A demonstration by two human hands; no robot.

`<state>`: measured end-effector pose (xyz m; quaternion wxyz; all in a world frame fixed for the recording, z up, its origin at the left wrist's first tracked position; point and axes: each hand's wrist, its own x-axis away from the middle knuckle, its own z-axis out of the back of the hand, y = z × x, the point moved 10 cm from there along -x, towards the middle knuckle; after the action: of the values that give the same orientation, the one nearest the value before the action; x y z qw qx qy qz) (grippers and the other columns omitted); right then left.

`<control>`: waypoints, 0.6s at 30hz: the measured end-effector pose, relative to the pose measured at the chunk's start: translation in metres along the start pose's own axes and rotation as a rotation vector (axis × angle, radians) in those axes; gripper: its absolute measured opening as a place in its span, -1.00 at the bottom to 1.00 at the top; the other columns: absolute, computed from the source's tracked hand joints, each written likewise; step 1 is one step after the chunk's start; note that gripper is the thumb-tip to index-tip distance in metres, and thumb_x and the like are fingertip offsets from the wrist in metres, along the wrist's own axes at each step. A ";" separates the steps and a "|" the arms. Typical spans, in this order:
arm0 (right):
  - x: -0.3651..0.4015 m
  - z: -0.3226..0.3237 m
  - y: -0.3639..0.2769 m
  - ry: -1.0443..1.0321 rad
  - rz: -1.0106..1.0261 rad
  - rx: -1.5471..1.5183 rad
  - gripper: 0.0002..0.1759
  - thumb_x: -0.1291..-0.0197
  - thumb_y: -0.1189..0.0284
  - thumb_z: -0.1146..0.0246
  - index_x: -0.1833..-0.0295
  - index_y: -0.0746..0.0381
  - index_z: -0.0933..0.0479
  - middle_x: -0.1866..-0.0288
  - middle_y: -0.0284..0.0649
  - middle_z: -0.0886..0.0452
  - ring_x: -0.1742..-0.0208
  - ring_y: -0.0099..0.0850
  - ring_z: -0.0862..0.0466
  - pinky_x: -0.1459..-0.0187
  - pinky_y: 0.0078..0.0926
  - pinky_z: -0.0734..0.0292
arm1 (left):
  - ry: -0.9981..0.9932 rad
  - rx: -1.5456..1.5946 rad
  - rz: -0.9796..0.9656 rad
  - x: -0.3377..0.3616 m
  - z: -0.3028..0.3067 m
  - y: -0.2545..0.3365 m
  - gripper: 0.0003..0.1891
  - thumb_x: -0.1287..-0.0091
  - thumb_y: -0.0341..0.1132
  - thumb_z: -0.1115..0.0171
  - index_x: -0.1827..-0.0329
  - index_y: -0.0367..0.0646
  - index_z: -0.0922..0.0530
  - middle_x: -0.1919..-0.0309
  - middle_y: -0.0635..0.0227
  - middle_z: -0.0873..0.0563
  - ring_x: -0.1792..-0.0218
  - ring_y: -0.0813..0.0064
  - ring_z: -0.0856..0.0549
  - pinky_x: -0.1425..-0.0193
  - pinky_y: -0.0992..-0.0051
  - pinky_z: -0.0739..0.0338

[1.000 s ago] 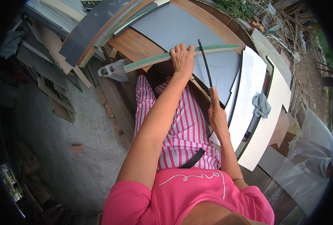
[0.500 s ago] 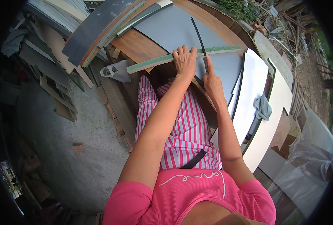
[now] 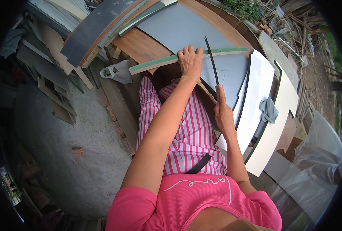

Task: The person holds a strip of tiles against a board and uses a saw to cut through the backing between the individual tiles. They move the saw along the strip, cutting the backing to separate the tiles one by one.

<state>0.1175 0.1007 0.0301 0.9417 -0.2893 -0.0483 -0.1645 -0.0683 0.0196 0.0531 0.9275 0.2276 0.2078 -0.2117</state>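
My left hand (image 3: 190, 64) is closed over a long narrow green-edged wooden strip (image 3: 154, 65), its fingers curled across the top. Small notches show along the right part of the strip, which lies across a grey panel (image 3: 178, 29). In my right hand (image 3: 224, 113) is the handle end of a slim black saw (image 3: 212, 61), with the index finger stretched along it. The saw crosses over the strip to the right of my left hand, its far tip pointing away from me.
White panels (image 3: 257, 84) lie on the right, with a grey cloth (image 3: 269, 110) on them. Stacked strips (image 3: 101, 32) sit at the upper left. A white plastic bag (image 3: 119, 72) is beside my knee. Boards lean at the far left, and a brick (image 3: 78, 151) lies on the floor.
My right hand has pulled the saw back toward my body, so its tip now lies closer to the strip. My left hand stays in place on the strip.
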 end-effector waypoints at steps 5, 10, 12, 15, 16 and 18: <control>-0.052 -0.005 -0.011 -0.083 -0.085 0.025 -0.22 -0.31 0.63 0.10 -0.57 -0.02 0.18 -0.38 0.01 -0.39 0.01 0.11 -0.65 0.02 -0.03 -0.59 | -0.007 -0.003 -0.002 0.000 0.001 0.001 -0.83 -0.23 -0.23 -0.27 0.20 -0.07 -0.53 0.26 0.21 -0.55 0.10 0.21 -0.51 -0.02 0.21 -0.29; -0.088 0.012 -0.035 0.229 0.195 -0.021 -0.18 -0.21 0.56 -0.01 -0.56 0.00 0.10 0.40 0.18 -0.62 0.38 0.04 -0.67 0.32 -0.03 -0.53 | -0.010 -0.025 0.011 0.000 0.002 0.001 -0.82 -0.22 -0.23 -0.27 0.21 -0.07 -0.53 0.27 0.21 -0.55 0.10 0.22 -0.51 -0.02 0.21 -0.29; -0.085 0.014 -0.033 0.232 0.198 -0.032 -0.19 -0.22 0.56 -0.02 -0.56 0.00 0.10 0.40 0.18 -0.62 0.38 0.04 -0.67 0.30 -0.02 -0.53 | -0.019 -0.026 0.019 0.000 0.001 0.001 -0.82 -0.22 -0.22 -0.27 0.21 -0.07 -0.53 0.27 0.21 -0.55 0.10 0.22 -0.51 -0.01 0.21 -0.29; -0.073 0.012 -0.028 0.209 0.180 -0.042 -0.19 -0.23 0.57 -0.01 -0.56 -0.01 0.10 0.37 0.18 -0.63 0.37 0.05 -0.68 0.30 -0.01 -0.53 | -0.023 -0.028 0.008 0.003 -0.002 0.000 -0.82 -0.22 -0.22 -0.27 0.21 -0.07 -0.53 0.27 0.21 -0.55 0.10 0.22 -0.51 -0.01 0.21 -0.29; -0.066 0.011 -0.025 0.190 0.161 -0.037 -0.19 -0.23 0.58 -0.01 -0.56 -0.03 0.11 0.36 0.18 -0.63 0.36 0.05 -0.68 0.30 -0.02 -0.53 | -0.008 -0.028 -0.003 0.003 -0.002 0.001 -0.81 -0.22 -0.22 -0.28 0.20 -0.07 -0.53 0.26 0.20 -0.54 0.12 0.20 -0.50 0.02 0.20 -0.28; -0.048 0.010 -0.018 0.165 0.129 -0.031 -0.18 -0.24 0.59 -0.01 -0.57 -0.04 0.12 0.34 0.18 -0.64 0.36 0.04 -0.69 0.31 -0.03 -0.55 | 0.015 -0.028 -0.012 0.001 -0.001 0.002 -0.80 -0.21 -0.22 -0.30 0.19 -0.07 -0.53 0.26 0.19 -0.53 0.14 0.18 -0.50 0.06 0.19 -0.28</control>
<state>0.0663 0.1055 0.0391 0.9466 -0.2918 0.0508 -0.1275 -0.0673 0.0215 0.0525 0.9277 0.2149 0.2191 -0.2126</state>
